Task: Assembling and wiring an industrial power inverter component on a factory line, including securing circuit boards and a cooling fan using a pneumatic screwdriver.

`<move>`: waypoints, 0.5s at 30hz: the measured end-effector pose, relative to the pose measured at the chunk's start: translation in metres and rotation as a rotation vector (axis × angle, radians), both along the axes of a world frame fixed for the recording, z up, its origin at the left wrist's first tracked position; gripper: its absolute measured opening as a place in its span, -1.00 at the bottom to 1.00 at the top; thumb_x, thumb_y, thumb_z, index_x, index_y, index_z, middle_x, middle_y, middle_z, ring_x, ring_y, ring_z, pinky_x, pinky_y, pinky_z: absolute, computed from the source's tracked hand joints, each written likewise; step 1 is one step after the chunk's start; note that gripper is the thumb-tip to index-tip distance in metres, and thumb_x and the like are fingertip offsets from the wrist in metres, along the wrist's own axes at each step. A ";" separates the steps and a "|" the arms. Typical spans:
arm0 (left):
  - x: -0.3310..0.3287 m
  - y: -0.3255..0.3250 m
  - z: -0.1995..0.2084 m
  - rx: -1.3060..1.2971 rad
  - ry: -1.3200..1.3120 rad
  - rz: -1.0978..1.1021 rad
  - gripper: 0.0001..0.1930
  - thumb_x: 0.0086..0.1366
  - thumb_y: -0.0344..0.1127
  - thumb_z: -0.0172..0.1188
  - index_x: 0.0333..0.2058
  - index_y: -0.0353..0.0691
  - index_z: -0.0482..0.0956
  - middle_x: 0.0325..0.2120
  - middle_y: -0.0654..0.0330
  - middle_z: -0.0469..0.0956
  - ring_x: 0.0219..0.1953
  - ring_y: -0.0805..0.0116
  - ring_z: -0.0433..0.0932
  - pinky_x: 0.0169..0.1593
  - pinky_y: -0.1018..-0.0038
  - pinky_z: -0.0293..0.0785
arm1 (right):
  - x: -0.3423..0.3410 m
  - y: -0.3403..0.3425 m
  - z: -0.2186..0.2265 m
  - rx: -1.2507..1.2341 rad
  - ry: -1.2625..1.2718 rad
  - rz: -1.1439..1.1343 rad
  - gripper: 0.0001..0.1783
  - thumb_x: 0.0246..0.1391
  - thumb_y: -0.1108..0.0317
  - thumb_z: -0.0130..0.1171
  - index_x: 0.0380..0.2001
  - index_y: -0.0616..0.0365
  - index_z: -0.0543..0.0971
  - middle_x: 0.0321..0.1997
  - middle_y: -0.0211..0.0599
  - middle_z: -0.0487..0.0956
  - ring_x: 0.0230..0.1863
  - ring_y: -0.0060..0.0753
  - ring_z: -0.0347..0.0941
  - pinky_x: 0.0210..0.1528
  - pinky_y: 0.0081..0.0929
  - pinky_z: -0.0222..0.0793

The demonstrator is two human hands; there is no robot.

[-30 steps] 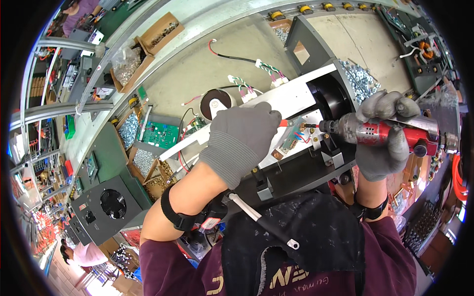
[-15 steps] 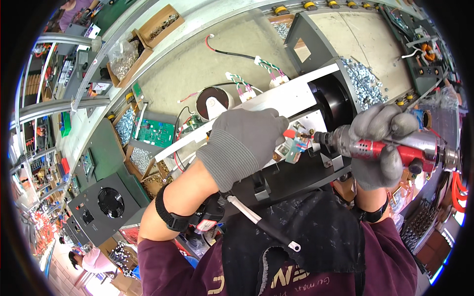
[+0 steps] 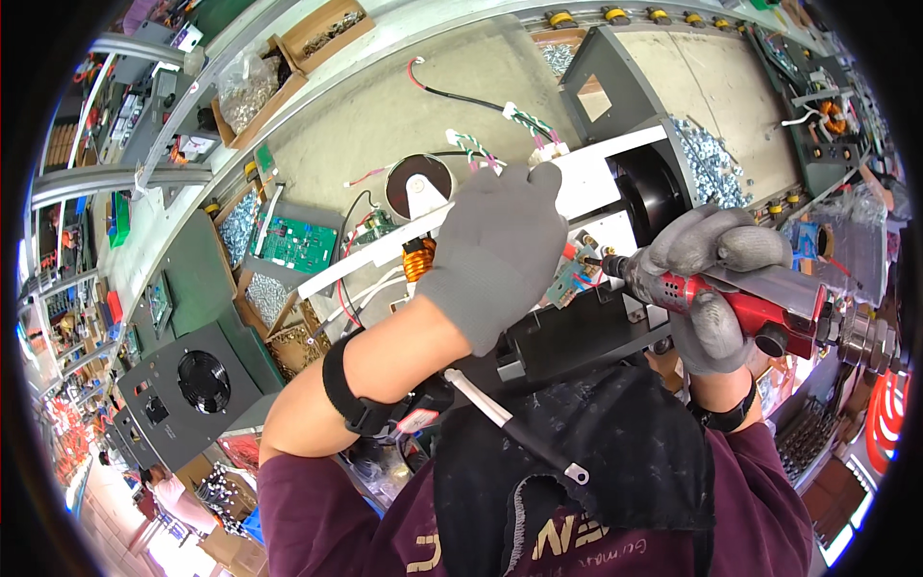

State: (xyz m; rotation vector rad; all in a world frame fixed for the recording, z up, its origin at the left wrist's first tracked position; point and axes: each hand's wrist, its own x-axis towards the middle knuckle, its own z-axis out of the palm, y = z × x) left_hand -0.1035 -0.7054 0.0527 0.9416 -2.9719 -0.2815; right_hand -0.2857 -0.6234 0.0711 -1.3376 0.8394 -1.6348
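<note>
My right hand [image 3: 716, 279], in a grey glove, is wrapped round a red and silver air driver [image 3: 755, 313]. The driver points left, its tip at a terminal beside a small green circuit board [image 3: 565, 285] in the metal chassis [image 3: 601, 341]. My left hand [image 3: 505, 240], also gloved, is closed over the chassis's white strip [image 3: 588, 188] with fingers curled. A red sleeve [image 3: 569, 250] sticks out beside that hand, and its palm side is hidden. Near its wrist is an orange copper coil [image 3: 417, 260]. A round capacitor-like part [image 3: 420, 188] stands behind the strip.
A green circuit board [image 3: 298, 240] lies at the left, near boxes of small hardware [image 3: 267, 296]. Loose screws [image 3: 707, 163] are heaped at the right behind the chassis. A dark panel with a fan [image 3: 204, 382] sits lower left. A lugged cable [image 3: 524, 433] lies across my apron.
My left hand has shifted up and slightly right, uncovering the copper coil. The driver's rear end has dipped a little while its tip stays by the same terminal.
</note>
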 end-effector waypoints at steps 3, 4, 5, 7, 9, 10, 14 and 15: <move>0.000 -0.002 -0.009 -0.013 0.052 0.090 -0.88 0.05 -0.33 0.15 -0.45 -0.24 0.54 -0.42 0.10 0.44 -0.29 0.15 0.45 -0.21 0.28 0.35 | 0.008 -0.008 0.004 -0.015 0.107 0.094 -0.60 -0.11 0.56 0.13 -0.16 0.14 0.28 -0.32 -0.09 0.44 -0.32 -0.29 0.44 -0.31 -0.41 0.46; 0.002 -0.004 -0.012 -0.015 0.054 0.093 -0.88 0.05 -0.33 0.15 -0.45 -0.24 0.54 -0.42 0.10 0.44 -0.29 0.15 0.45 -0.21 0.28 0.35 | 0.012 -0.010 0.005 -0.017 0.110 0.097 -0.60 -0.11 0.56 0.13 -0.16 0.14 0.28 -0.32 -0.09 0.44 -0.32 -0.29 0.44 -0.31 -0.41 0.46; 0.004 -0.006 -0.015 -0.018 0.052 0.070 -0.87 0.04 -0.33 0.16 -0.46 -0.26 0.54 -0.41 0.10 0.44 -0.29 0.16 0.45 -0.22 0.29 0.35 | 0.017 -0.013 0.005 -0.027 0.129 0.119 -0.60 -0.13 0.57 0.13 -0.17 0.15 0.29 -0.32 -0.10 0.45 -0.32 -0.29 0.45 -0.31 -0.40 0.46; 0.010 -0.007 -0.016 -0.029 0.036 0.042 -0.87 0.03 -0.33 0.17 -0.43 -0.22 0.57 -0.41 0.11 0.44 -0.29 0.17 0.45 -0.23 0.29 0.36 | 0.023 -0.013 0.007 -0.026 0.193 0.130 -0.59 -0.16 0.62 0.13 -0.17 0.19 0.31 -0.33 -0.15 0.48 -0.31 -0.28 0.46 -0.27 -0.38 0.48; 0.015 -0.007 -0.014 -0.016 0.014 0.044 -0.86 0.03 -0.34 0.17 -0.40 -0.20 0.58 -0.42 0.11 0.44 -0.29 0.18 0.45 -0.23 0.29 0.37 | 0.030 -0.020 0.014 -0.028 0.263 0.184 -0.58 -0.16 0.63 0.13 -0.17 0.19 0.31 -0.33 -0.16 0.48 -0.30 -0.28 0.47 -0.26 -0.38 0.48; 0.016 -0.008 -0.014 -0.001 -0.006 0.030 -0.85 0.03 -0.35 0.17 -0.37 -0.18 0.59 -0.43 0.11 0.43 -0.29 0.19 0.44 -0.23 0.30 0.37 | 0.033 -0.021 0.018 -0.026 0.335 0.222 -0.58 -0.16 0.64 0.12 -0.16 0.20 0.31 -0.33 -0.17 0.48 -0.29 -0.27 0.48 -0.25 -0.38 0.48; 0.035 -0.016 -0.007 0.043 0.104 0.022 -0.80 0.03 -0.40 0.16 -0.32 -0.14 0.61 -0.41 0.12 0.45 -0.31 0.17 0.46 -0.22 0.31 0.41 | 0.043 -0.011 0.021 0.003 0.155 0.140 -0.61 -0.04 0.42 0.25 -0.17 0.08 0.31 -0.37 -0.25 0.37 -0.36 -0.36 0.35 -0.41 -0.40 0.41; 0.045 -0.019 -0.002 0.129 0.326 0.160 -0.81 0.03 -0.42 0.14 -0.32 -0.16 0.61 -0.37 0.11 0.47 -0.30 0.16 0.49 -0.22 0.31 0.43 | 0.046 -0.009 0.034 -0.026 0.117 0.128 -0.64 -0.02 0.42 0.22 -0.18 0.06 0.31 -0.37 -0.29 0.34 -0.39 -0.38 0.31 -0.46 -0.41 0.37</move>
